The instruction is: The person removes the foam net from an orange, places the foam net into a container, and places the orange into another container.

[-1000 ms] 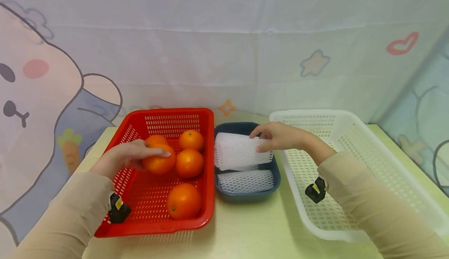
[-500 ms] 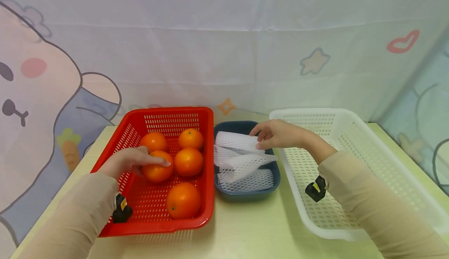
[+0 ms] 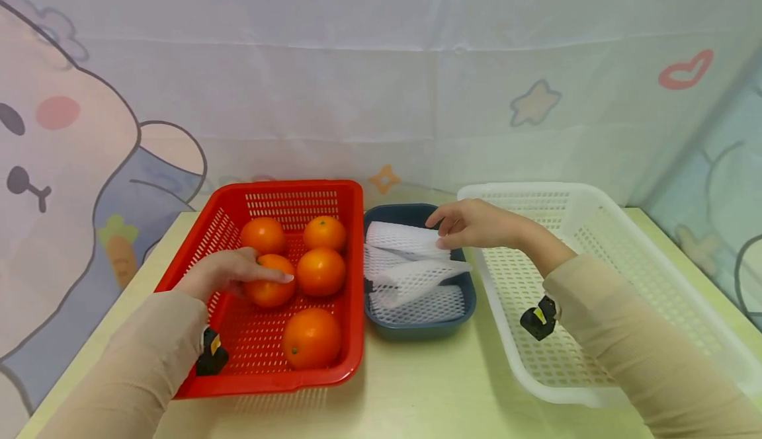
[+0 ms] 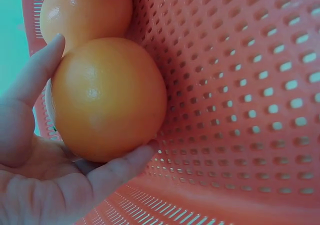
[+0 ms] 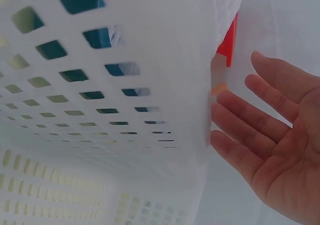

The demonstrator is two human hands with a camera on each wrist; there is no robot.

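My left hand (image 3: 223, 272) curls its thumb and fingers round an orange (image 3: 268, 295) at the left side of the red basket (image 3: 268, 383). The left wrist view shows the orange (image 4: 110, 100) low in the basket, thumb on one side and fingers on the other. My right hand (image 3: 479, 223), fingers loosely bent and holding nothing, hovers at the right rim of the dark blue tray (image 3: 419, 333). White foam net sleeves (image 3: 405, 237) lie in that tray, one loose sleeve (image 3: 417, 281) flopped across the others. Whether my right fingertips touch the foam I cannot tell.
Several other oranges (image 3: 312, 338) sit in the red basket. On the right stands a white plastic basket (image 3: 524, 373), its left wall close beside the tray. All three containers rest on a pale table (image 3: 411, 393) before a printed cloth (image 3: 381, 95).
The orange in my left hand has come down into the basket. A foam sleeve has dropped from near my right hand and now lies slumped toward the tray's front; that hand barely moved.
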